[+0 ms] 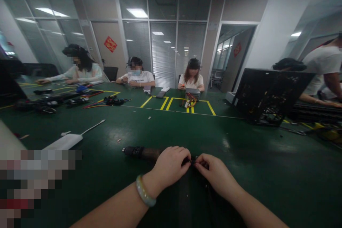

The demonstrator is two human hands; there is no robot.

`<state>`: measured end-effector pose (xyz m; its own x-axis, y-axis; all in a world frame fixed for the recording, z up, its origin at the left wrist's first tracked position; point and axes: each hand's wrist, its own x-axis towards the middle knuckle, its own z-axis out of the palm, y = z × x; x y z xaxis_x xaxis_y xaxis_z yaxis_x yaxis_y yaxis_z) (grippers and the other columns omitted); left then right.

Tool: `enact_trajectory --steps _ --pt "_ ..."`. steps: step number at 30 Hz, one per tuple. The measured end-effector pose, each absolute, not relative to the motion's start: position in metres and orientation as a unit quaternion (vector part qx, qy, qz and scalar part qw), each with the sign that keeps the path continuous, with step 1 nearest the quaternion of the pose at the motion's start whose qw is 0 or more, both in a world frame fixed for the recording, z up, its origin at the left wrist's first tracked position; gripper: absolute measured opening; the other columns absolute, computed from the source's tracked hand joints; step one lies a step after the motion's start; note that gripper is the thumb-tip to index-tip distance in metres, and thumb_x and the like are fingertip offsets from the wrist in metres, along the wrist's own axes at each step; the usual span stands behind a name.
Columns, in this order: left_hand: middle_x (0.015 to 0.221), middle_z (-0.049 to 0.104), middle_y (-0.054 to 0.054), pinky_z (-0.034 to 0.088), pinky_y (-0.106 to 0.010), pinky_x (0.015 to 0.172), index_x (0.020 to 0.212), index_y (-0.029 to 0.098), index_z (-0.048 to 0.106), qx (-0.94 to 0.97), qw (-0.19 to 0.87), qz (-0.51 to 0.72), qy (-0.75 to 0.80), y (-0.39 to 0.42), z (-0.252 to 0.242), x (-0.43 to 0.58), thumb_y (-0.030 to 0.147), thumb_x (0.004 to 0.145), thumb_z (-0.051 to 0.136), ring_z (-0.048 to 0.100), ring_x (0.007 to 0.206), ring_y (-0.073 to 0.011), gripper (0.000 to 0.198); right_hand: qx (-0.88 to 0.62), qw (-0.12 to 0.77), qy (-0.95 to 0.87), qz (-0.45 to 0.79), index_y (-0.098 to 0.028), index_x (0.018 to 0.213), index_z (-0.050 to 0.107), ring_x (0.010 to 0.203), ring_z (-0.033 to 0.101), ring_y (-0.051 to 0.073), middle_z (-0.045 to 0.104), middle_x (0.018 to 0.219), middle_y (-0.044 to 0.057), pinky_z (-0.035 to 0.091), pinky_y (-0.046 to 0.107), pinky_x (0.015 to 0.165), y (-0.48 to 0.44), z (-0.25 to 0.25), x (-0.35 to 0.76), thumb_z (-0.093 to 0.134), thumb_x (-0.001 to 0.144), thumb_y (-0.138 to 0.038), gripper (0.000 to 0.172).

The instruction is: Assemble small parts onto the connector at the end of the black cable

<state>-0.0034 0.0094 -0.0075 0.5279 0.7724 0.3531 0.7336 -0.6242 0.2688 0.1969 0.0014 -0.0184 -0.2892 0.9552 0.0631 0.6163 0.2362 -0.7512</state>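
Observation:
My left hand (171, 165), with a pale bangle (145, 191) on the wrist, is closed, thumb and forefinger pinched together over the table. My right hand (215, 171) is closed in a pinch right beside it. A small dark end of a cable shows between the fingertips of both hands; its exact shape is too small and dim to make out. A brown-sleeved cable (151, 154) with a black connector end (133, 151) lies on the green table, reaching left from behind my left hand. Its other part is hidden by the hand.
A white adapter with a short lead (65, 141) lies at left. Tangled cables (113, 100) sit farther back. Across the table, a person handles a grey box with wires (192, 93). A black computer case (272, 94) stands at right. Other people sit around the green table (267, 164).

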Motion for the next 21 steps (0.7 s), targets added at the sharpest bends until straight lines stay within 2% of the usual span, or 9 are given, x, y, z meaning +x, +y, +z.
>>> enact_trajectory --steps 21 --pt "0.09 0.064 0.002 0.041 -0.033 0.078 0.091 0.022 0.058 0.882 0.055 0.198 0.424 0.0068 -0.0063 0.0008 0.025 0.086 0.063 0.057 0.088 -0.0187 0.008 -0.525 0.285 -0.728 0.337 -0.021 0.083 0.065 0.071 0.062 0.015 0.066 0.077 -0.001 0.041 0.022 0.061 0.0056 -0.0235 0.2021 0.058 0.085 -0.027 0.009"
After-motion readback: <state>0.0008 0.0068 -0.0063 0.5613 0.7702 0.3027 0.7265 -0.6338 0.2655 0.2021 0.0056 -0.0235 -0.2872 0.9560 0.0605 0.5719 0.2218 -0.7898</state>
